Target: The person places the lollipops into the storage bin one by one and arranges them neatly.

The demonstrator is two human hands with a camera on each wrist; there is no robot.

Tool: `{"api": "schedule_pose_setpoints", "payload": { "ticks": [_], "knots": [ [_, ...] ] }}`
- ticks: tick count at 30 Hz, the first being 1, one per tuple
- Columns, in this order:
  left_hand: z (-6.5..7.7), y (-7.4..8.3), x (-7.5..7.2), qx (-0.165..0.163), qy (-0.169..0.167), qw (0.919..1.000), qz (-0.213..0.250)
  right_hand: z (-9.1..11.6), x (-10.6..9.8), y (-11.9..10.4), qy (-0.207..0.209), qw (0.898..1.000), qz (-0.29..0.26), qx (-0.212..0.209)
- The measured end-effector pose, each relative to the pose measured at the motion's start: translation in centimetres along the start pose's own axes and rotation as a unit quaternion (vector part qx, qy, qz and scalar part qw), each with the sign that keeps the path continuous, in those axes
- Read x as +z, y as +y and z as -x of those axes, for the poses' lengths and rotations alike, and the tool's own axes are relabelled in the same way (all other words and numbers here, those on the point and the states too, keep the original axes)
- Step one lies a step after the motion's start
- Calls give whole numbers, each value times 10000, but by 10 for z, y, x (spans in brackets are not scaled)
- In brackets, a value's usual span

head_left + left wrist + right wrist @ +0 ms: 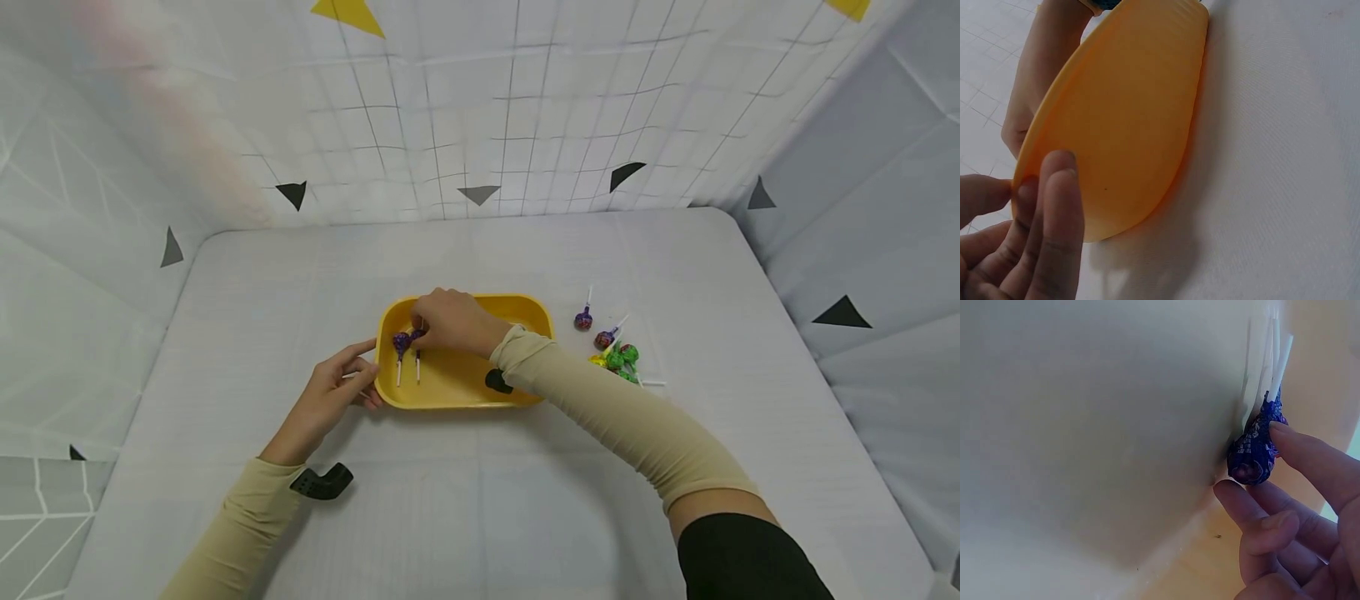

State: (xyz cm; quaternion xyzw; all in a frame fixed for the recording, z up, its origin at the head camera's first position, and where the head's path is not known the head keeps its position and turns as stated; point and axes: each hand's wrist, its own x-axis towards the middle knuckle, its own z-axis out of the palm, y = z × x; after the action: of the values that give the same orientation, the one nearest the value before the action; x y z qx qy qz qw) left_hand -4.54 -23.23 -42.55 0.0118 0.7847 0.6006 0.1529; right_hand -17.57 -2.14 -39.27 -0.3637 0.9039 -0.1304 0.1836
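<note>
A yellow tray (465, 387) lies on the white table. My left hand (333, 392) is at its left end, pinching the rim, with the thumb on one side and fingers (1060, 206) against the outer wall. Over the tray's left part, my right hand (457, 321) holds a purple-wrapped lollipop (1250, 456) between thumb and fingertips, close to the tray floor. Beside that hand a purple lollipop (402, 342) rests in the tray, its white stick toward me. The right hand partly covers the lollipop heads in the head view.
Right of the tray lie two purple lollipops, one (583, 320) farther back and one (605, 338) nearer. Close to them is a cluster of green lollipops (622, 358) and a yellow lollipop (599, 360). White cloth walls (480, 108) enclose the table's back and sides.
</note>
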Motion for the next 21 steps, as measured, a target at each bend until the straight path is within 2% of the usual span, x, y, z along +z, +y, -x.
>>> {"api": "schedule_pose_setpoints", "payload": {
  "ticks": [12,21],
  "knots": [
    [0,0,0,-32,6,10000,5,7,-6,2,-38,9999,-12,133],
    [-1,-1,0,-4,18,10000,48,30,-28,4,77,9999,-80,17]
  ]
}}
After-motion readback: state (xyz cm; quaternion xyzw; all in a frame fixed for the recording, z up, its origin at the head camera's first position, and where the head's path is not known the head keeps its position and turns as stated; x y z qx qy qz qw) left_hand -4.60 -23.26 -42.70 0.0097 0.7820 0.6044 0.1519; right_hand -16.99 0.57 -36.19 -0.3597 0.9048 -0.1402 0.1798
